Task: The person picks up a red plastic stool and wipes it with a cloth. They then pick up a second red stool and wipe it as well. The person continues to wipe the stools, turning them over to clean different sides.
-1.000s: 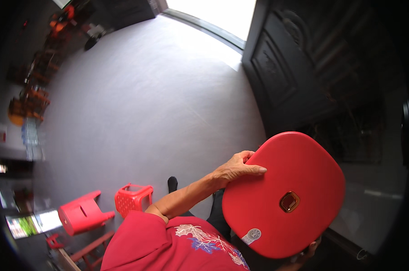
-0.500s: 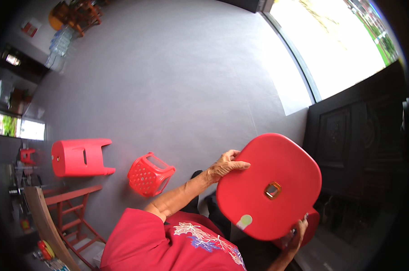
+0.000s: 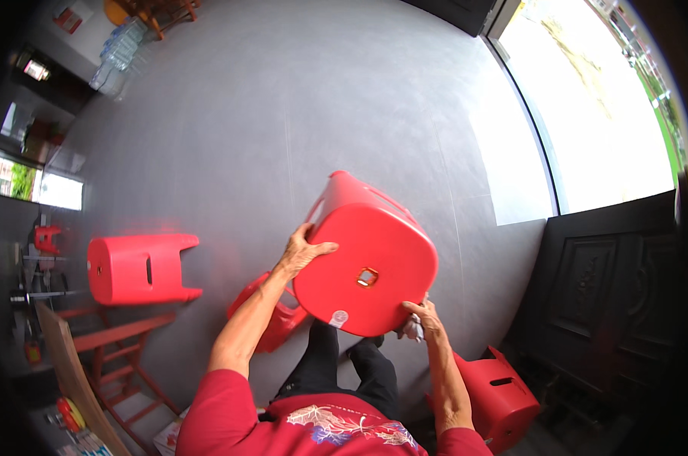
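A red plastic stool (image 3: 365, 262) is held up in front of me, its seat with a small central hole turned toward me and its legs pointing away. My left hand (image 3: 302, 252) grips the seat's left edge, thumb lying on top. At the lower right edge my right hand (image 3: 424, 315) is closed on the stool, and a crumpled pale cloth (image 3: 413, 328) shows beneath its fingers. Partly hidden behind my left forearm is a smaller red stool (image 3: 272, 323) on the floor.
Another red stool (image 3: 142, 268) lies on its side at the left, and one more red stool (image 3: 496, 395) is tipped near my right elbow. A reddish wooden chair frame (image 3: 123, 357) stands lower left. The dark carved door (image 3: 595, 281) is at right, beside a bright doorway.
The held stool has moved left and away from me, and has tilted so its side and legs now show. My view has shifted, uncovering the stool at my right and the cloth.
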The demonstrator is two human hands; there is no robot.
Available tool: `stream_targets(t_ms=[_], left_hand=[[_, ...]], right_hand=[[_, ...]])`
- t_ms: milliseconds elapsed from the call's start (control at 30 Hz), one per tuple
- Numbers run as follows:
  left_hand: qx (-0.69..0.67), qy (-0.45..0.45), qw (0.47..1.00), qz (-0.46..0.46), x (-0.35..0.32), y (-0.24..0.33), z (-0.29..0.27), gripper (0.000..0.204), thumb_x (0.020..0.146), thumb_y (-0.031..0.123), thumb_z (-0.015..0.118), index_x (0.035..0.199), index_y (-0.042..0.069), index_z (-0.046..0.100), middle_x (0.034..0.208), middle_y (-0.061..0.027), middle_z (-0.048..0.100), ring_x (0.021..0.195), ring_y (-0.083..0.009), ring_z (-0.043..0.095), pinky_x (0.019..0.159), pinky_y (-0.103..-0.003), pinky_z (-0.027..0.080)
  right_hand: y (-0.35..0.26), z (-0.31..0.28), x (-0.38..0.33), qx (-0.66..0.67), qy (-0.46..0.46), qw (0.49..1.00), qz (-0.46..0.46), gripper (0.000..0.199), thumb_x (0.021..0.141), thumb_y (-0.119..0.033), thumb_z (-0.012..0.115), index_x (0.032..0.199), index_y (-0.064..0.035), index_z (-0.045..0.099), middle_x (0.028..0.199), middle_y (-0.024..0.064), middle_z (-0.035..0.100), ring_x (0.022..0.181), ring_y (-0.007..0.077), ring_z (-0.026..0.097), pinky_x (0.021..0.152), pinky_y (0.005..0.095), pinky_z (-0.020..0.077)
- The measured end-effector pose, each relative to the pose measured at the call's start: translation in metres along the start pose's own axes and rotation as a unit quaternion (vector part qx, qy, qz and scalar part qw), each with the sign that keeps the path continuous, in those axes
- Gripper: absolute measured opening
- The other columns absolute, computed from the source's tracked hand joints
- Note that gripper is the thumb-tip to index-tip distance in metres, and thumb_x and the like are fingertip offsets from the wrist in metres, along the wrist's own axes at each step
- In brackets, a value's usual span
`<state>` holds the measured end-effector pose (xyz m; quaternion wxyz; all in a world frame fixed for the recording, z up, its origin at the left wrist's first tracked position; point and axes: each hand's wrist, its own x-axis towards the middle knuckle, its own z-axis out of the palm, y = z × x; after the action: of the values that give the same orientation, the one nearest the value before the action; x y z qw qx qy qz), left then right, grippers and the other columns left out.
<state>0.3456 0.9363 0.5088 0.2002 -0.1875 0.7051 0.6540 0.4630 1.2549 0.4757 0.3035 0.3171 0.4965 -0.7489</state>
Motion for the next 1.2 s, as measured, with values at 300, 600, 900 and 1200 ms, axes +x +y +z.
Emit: stream_targets(t_ms=[300, 600, 900, 1200], left_hand=[[0.051, 0.046, 0.998, 0.002, 0.002, -0.015, 0.009, 0.080, 0.063, 0.019, 0.082, 0.124, -0.009, 0.038, 0.108, -0.0175, 0.056, 0.095, -0.0213, 0.057, 0.082, -0.031, 0.049], [0.090, 0.046, 0.994, -0.029, 0.034, -0.065, -0.013, 0.069, 0.067, 0.023, 0.079, 0.120, -0.006, 0.045, 0.107, -0.0141, 0.058, 0.095, -0.0209, 0.058, 0.083, -0.032, 0.048], [0.358, 0.162, 0.915, 0.090, 0.043, -0.109, -0.020, 0.090, 0.070, 0.028, 0.074, 0.138, 0.003, 0.021, 0.132, -0.0216, 0.036, 0.120, -0.0319, 0.038, 0.100, -0.040, 0.033], [0.612, 0.194, 0.766, 0.020, 0.022, -0.157, 0.003, 0.091, 0.072, 0.035, 0.069, 0.143, 0.023, 0.014, 0.143, -0.0252, 0.005, 0.129, -0.0439, 0.015, 0.103, -0.052, 0.022]], right_hand=[[0.023, -0.014, 0.052, 0.054, -0.088, 0.991, 0.083, 0.034, 0.073, -0.010, 0.071, 0.100, 0.0030, 0.056, 0.084, 0.0133, 0.063, 0.059, 0.0209, 0.063, 0.045, 0.0336, 0.0530], [0.074, -0.004, 0.100, 0.101, -0.090, 0.990, 0.048, 0.046, 0.071, -0.011, 0.074, 0.111, -0.0016, 0.054, 0.100, 0.0076, 0.062, 0.089, 0.0160, 0.059, 0.079, 0.0302, 0.0487], [0.097, 0.018, 0.145, -0.059, -0.022, 0.997, -0.035, 0.051, 0.068, -0.029, 0.076, 0.103, 0.0019, 0.057, 0.095, 0.0091, 0.062, 0.084, 0.0152, 0.058, 0.075, 0.0303, 0.0472], [0.098, 0.039, 0.142, -0.292, 0.044, 0.953, -0.062, 0.062, 0.065, -0.051, 0.066, 0.096, -0.0011, 0.047, 0.096, 0.0245, 0.059, 0.093, 0.0377, 0.057, 0.078, 0.0442, 0.0450]])
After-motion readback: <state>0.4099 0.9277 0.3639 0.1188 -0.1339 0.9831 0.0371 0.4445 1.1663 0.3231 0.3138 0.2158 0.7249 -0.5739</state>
